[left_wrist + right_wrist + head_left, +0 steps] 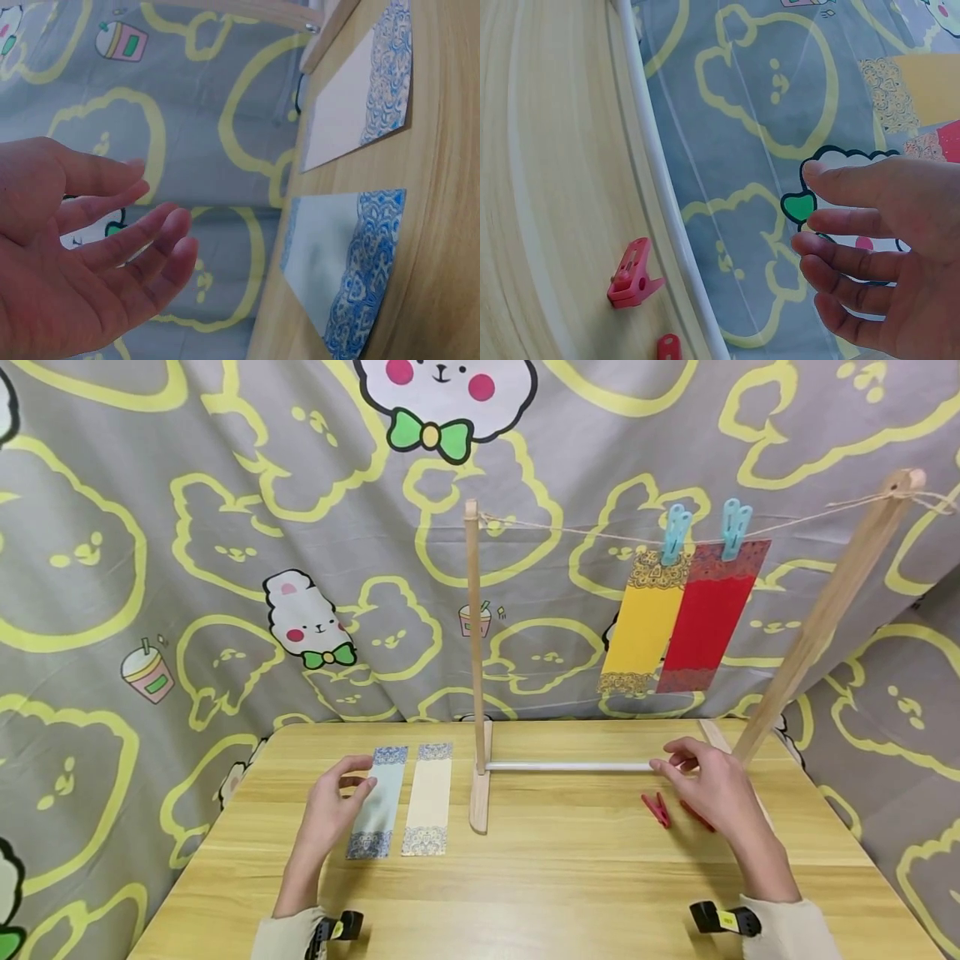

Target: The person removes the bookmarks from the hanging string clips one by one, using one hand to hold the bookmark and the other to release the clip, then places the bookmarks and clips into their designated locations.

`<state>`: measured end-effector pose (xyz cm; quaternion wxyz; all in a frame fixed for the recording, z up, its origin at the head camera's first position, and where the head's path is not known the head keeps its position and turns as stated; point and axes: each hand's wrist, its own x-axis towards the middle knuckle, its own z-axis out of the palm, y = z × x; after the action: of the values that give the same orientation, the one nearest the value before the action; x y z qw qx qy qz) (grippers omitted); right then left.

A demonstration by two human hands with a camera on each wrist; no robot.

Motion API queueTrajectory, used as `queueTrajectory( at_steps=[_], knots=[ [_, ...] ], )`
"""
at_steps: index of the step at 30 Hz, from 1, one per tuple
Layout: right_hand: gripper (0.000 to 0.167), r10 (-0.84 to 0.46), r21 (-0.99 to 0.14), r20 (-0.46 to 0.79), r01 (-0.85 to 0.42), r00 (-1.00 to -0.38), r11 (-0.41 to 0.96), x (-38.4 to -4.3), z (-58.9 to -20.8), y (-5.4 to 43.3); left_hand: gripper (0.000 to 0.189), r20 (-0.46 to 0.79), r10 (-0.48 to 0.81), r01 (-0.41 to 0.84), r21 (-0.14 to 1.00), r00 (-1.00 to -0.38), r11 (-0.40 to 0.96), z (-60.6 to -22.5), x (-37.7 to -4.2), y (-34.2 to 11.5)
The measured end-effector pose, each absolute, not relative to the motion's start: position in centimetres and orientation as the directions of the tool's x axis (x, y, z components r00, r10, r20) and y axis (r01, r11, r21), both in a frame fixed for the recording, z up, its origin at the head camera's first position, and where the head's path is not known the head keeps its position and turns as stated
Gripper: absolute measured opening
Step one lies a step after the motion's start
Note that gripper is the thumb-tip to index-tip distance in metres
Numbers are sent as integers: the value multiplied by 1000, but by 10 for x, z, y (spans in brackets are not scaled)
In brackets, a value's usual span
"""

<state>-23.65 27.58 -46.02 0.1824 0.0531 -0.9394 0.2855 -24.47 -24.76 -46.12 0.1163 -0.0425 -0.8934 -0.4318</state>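
I have the left hand [335, 797] raised, empty, fingers loosely bent, near a pale-blue rectangular card [387, 793] with blue-patterned ends; the right hand [716, 787], relaxed and empty, hovers near red plastic clothespins [631, 277]. Card and clothespins lie on the wood-grain tabletop [562, 877].

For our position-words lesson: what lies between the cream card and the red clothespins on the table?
The head view shows a wooden stand foot between the cream card and red clothespins; the rest is bare tabletop.
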Motion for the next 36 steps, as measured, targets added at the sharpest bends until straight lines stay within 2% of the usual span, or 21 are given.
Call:
queueTrajectory(
  at_steps=[36],
  knots=[
    [28,-9,-488,498,-289,-867,823,-230,-448,265,29,341,-44,247,757,-939,605,-440,-233,-234]
  ],
)
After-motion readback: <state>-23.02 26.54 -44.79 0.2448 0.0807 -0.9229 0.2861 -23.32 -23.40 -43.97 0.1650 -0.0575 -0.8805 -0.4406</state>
